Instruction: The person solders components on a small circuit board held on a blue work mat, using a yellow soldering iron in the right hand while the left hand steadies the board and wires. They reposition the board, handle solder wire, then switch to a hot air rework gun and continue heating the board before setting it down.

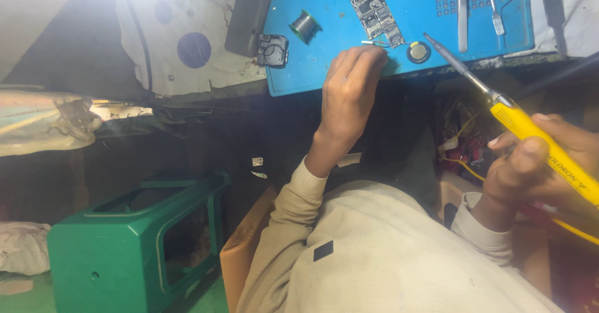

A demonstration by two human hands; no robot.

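- The left hand (350, 91) lies knuckles-up at the near edge of the blue mat (324, 1) on the counter, fingers curled down. The fingertips press at the mat just below the circuit board (376, 5); whether they pinch anything cannot be told, since the palm side is hidden.
- The right hand (543, 163) is closed around the yellow handle of a soldering iron (530, 129), thumb along the top, held off the counter, near the person's body.
- The iron's long axis runs on a slant from the right hand up and leftward. Its metal tip (430, 38) sits over the mat, just right of the left hand's fingertips and close beside a small round part (418, 52).
- The circuit board lies just beyond the left hand's fingertips, long axis slightly tilted and pointing away from the person. The left hand is much nearer to it; the right hand is well apart and reaches it only through the iron's shaft.
- A short thin wire or lead (373, 42) lies between the board's near end and the left fingertips.
- Beyond and to the left of the left hand: a spool of solder wire (304, 26) on the mat, and a black plastic part (272, 50) at the mat's left edge.
- Far beyond the right hand, tweezers (462, 7) rest on the mat.
- Below the left forearm, a green plastic stool (131, 244) stands on the floor.
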